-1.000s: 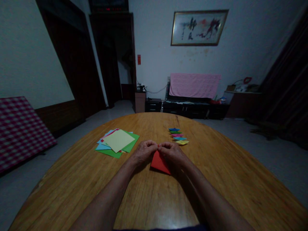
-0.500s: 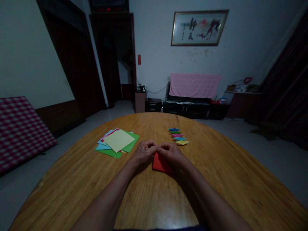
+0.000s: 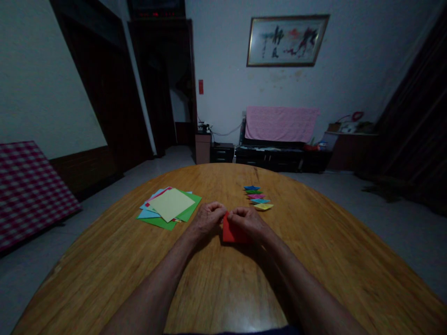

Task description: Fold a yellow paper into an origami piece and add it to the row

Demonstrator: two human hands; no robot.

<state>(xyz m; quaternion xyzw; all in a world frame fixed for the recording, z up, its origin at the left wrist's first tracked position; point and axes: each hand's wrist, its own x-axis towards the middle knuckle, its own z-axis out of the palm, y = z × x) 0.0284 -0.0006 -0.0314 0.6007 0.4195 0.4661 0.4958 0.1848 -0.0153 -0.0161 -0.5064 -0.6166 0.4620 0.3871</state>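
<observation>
A folded sheet of red paper [image 3: 233, 232] is held just over the wooden table in front of me. My left hand [image 3: 210, 217] pinches its upper left corner, thumb and fingers together. Across its upper edge lies my right hand [image 3: 246, 220], fingers closed on the paper and covering its right part. Beyond the right hand stands a row of several small folded paper boats, the nearest a yellow boat [image 3: 263, 207] and the farthest a blue boat [image 3: 252, 188]. Left of my hands lies a loose stack of coloured paper, with a pale yellow sheet [image 3: 172, 204] on top.
The round wooden table [image 3: 209, 288] fills the foreground. Past its far edge are a low black cabinet [image 3: 254, 156] and a pink cloth [image 3: 281, 123] draped over something. A checked cloth [image 3: 31, 190] covers a surface at the left.
The red paper has turned slightly, so its lower edge now lies more level. My hands have moved a little apart along its top, and both still grip it.
</observation>
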